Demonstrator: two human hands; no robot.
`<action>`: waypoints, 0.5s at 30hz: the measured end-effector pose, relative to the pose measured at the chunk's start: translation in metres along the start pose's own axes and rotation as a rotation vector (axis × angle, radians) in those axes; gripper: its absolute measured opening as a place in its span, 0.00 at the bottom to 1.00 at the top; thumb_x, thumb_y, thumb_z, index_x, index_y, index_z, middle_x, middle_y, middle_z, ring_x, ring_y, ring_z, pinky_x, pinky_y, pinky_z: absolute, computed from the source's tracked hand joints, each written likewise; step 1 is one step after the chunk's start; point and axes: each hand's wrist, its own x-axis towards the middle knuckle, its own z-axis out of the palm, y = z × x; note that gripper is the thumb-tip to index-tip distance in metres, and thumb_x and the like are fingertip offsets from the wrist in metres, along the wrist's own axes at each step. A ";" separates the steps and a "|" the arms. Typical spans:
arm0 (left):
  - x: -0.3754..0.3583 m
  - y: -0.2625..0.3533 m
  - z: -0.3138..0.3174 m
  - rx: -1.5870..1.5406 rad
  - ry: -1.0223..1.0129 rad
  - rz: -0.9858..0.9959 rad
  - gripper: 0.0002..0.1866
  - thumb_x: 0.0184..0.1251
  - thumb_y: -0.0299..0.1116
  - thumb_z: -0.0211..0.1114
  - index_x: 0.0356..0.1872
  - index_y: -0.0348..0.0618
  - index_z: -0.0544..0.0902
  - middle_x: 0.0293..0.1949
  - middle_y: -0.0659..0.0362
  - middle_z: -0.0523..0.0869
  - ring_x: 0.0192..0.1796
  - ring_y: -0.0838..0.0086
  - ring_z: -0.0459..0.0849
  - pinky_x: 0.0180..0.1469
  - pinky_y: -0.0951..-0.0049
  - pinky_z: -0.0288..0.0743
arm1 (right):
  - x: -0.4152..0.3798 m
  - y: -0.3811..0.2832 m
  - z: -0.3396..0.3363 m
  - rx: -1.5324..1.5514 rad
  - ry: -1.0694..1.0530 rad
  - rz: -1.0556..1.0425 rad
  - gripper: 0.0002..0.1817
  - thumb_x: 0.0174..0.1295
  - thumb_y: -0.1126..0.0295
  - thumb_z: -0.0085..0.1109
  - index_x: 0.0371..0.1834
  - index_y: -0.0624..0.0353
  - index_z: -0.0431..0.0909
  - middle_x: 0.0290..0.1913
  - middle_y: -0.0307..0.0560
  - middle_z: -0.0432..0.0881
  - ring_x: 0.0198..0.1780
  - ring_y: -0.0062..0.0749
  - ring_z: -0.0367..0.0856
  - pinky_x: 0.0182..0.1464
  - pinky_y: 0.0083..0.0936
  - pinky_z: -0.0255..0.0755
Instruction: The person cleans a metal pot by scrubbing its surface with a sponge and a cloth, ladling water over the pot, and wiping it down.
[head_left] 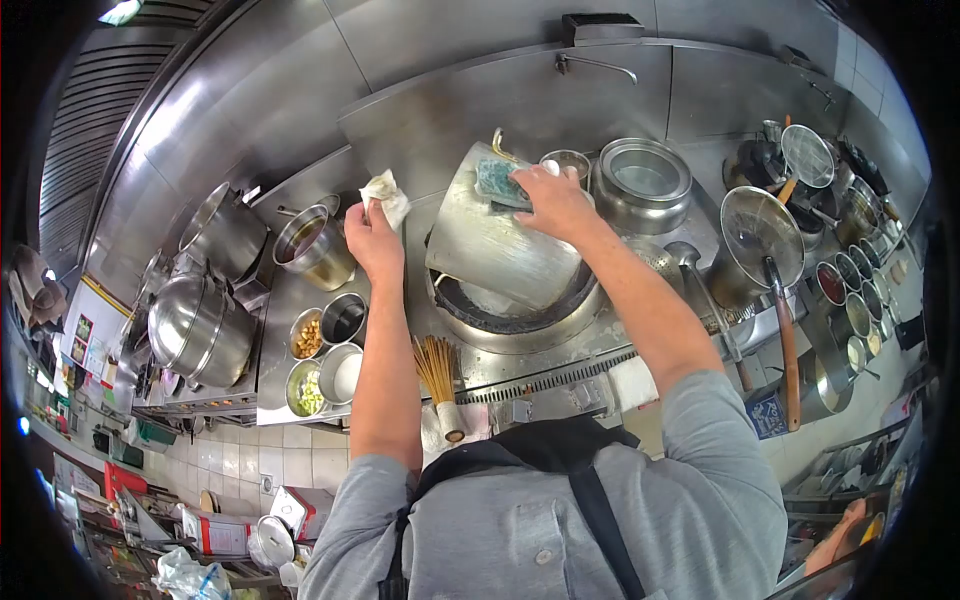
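A large, dull metal pot (490,240) lies tilted over the round burner opening (510,318), its brass-coloured handle (500,147) at the top. My right hand (555,203) presses a green scouring pad (495,182) against the pot's upper outer wall. To the left, clear of the pot, my left hand (374,240) pinches a crumpled white cloth (387,197) between thumb and fingers. What the pot contains is hidden from this side.
A bamboo brush (436,370) lies at the counter's front edge. Beside my left forearm stand small bowls, one with chopped greens (306,388). A steel pot (645,180) stands right of the burner, near a ladle (690,262) and a long-handled strainer (762,240). A tap (600,66) juts from the wall.
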 end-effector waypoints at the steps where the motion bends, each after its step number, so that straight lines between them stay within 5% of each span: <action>1: 0.002 -0.005 0.004 0.031 0.007 0.032 0.14 0.80 0.36 0.66 0.50 0.32 0.87 0.42 0.47 0.90 0.44 0.62 0.87 0.50 0.62 0.79 | 0.005 0.000 -0.006 -0.016 -0.013 -0.026 0.35 0.59 0.56 0.77 0.69 0.52 0.76 0.65 0.53 0.81 0.67 0.50 0.80 0.68 0.54 0.70; 4: -0.011 0.001 0.013 0.200 -0.077 0.141 0.14 0.80 0.38 0.66 0.46 0.34 0.89 0.41 0.46 0.90 0.42 0.63 0.87 0.49 0.62 0.79 | 0.009 -0.003 0.003 0.011 0.073 -0.090 0.27 0.62 0.55 0.73 0.59 0.56 0.78 0.59 0.55 0.83 0.61 0.52 0.83 0.63 0.51 0.75; 8: -0.046 0.031 0.019 0.095 -0.441 -0.057 0.16 0.79 0.39 0.66 0.50 0.33 0.86 0.41 0.45 0.90 0.43 0.62 0.88 0.50 0.61 0.80 | 0.007 -0.021 0.004 0.004 0.147 0.033 0.24 0.63 0.53 0.71 0.52 0.58 0.79 0.53 0.56 0.84 0.55 0.54 0.85 0.57 0.49 0.78; 15: -0.050 0.042 0.007 0.114 -0.617 -0.026 0.16 0.79 0.40 0.65 0.51 0.34 0.81 0.40 0.44 0.88 0.41 0.62 0.86 0.50 0.60 0.79 | -0.007 -0.043 0.010 -0.084 0.250 0.076 0.22 0.66 0.53 0.71 0.51 0.59 0.78 0.48 0.56 0.85 0.49 0.55 0.86 0.53 0.51 0.77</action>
